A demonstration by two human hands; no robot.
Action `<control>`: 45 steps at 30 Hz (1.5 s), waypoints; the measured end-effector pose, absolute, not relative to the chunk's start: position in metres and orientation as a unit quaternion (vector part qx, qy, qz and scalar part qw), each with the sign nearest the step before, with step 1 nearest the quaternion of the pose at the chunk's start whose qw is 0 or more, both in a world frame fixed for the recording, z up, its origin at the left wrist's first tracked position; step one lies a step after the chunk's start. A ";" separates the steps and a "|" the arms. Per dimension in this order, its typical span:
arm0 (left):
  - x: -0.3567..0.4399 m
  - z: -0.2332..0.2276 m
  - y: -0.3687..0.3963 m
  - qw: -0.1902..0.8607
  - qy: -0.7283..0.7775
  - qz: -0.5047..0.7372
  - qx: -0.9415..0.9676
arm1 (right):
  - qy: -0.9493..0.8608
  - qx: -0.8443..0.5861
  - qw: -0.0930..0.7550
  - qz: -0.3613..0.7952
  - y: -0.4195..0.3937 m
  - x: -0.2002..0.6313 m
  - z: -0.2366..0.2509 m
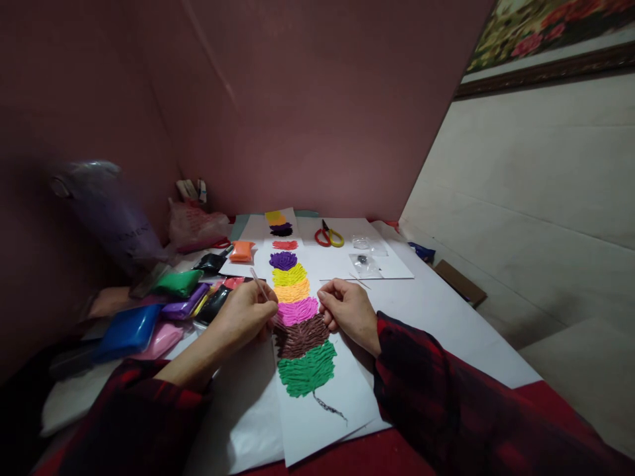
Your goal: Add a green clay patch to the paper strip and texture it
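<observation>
Clay strip [300, 311] between hands, left grip [243, 314] pinching stick [258, 283], right grip [347, 311] curled shut; clay packets [149, 317] left, scissors [328, 236] beyond

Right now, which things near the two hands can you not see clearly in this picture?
- Tip of the thin stick, head view: hidden behind the left hand.
- Right hand: its fingers curl under, so anything pinched there is hidden.
- Clear bags: contents too small to tell.
- Plastic bag at left: blurred.
- Clay packs: dark, overlapping; count unclear.
- Framed picture: cut by the top edge.
</observation>
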State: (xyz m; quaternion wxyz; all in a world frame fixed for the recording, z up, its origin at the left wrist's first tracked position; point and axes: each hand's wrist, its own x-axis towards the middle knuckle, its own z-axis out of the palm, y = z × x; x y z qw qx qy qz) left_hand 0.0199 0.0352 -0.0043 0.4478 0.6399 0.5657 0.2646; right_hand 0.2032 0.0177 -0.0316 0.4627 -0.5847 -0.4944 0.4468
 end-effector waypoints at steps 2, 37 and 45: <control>0.019 -0.005 0.036 0.445 0.567 0.256 0.645 | -0.493 -0.585 0.463 0.447 0.017 0.203 -0.031; 0.012 0.008 0.037 0.363 0.617 0.274 0.643 | -0.501 -0.577 0.469 0.443 0.018 0.204 -0.035; 0.018 0.005 0.034 0.426 0.592 0.268 0.630 | -0.501 -0.578 0.468 0.442 0.018 0.205 -0.036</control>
